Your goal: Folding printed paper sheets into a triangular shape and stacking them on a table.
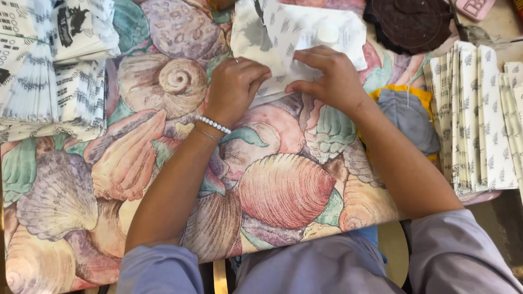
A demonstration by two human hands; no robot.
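A white printed paper sheet (294,32) with small grey marks lies at the far middle of the shell-patterned cloth (163,152). My left hand (235,87) is curled and pinches the sheet's near edge. Close beside it, my right hand (329,76) presses flat on the same edge, fingertips pointing left. A small white round lump (327,34) shows under or on the sheet, just beyond my right hand. I wear a bead bracelet (213,124) on the left wrist.
Piles of folded printed paper (54,65) sit at the far left. A row of folded printed sheets (476,114) stands on edge at the right. A grey and yellow fabric piece (408,114) lies near my right forearm. A dark brown round piece (408,22) is at the back.
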